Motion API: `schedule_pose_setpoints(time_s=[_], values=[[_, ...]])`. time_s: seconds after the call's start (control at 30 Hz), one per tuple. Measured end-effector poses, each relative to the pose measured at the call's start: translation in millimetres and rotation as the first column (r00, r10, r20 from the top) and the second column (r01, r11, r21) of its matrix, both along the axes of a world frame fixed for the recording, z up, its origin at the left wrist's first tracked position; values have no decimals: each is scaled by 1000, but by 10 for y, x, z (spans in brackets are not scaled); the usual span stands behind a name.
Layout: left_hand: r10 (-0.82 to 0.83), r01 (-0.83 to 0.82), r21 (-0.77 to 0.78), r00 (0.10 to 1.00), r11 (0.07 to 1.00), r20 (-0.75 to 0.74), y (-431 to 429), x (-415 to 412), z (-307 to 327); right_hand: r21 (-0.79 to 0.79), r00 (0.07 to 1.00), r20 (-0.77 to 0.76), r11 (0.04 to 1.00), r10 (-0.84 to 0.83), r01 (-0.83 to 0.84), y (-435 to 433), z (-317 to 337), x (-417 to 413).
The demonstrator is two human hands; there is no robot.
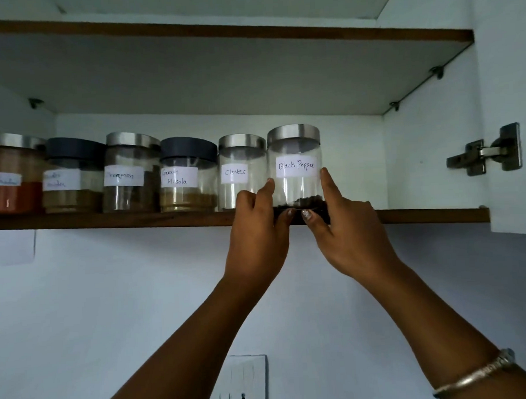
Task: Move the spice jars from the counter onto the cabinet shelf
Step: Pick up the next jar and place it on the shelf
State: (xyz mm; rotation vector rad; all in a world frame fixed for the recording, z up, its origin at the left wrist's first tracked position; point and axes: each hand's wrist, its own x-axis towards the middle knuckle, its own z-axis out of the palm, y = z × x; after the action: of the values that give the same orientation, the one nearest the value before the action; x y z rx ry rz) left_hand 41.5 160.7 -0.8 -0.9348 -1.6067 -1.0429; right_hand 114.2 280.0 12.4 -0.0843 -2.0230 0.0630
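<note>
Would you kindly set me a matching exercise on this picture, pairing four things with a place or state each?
Things:
1. Black Pepper jar
2. Garam Masala jar
3. Cloves jar
4. hinge

Places or states:
a. dark lid
b. far right of the view
c. held between the left hand and right hand
d. steel lid, beside the Garam Masala jar

Pairs: 1-c, 2-a, 3-d, 4-b.

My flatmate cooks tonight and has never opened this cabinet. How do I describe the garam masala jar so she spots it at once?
On the cabinet's lower shelf stands a row of labelled jars. The garam masala jar is between the cinnamon jar and the cloves jar. Unlike their steel lids, its lid is dark, and tan powder fills its bottom.
</note>
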Motion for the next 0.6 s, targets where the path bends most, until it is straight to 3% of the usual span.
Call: schedule_pose_setpoints(time_s=[0.3,0.6], values=[[-13,12,-42,1000,999,-20,107,13,-163,14,971,104,977,-215,215,-6,-103,-132],[184,-196,-246,980,949,-69,64,-6,-237,82,938,126,946,-323,315,-41,-196,-167]])
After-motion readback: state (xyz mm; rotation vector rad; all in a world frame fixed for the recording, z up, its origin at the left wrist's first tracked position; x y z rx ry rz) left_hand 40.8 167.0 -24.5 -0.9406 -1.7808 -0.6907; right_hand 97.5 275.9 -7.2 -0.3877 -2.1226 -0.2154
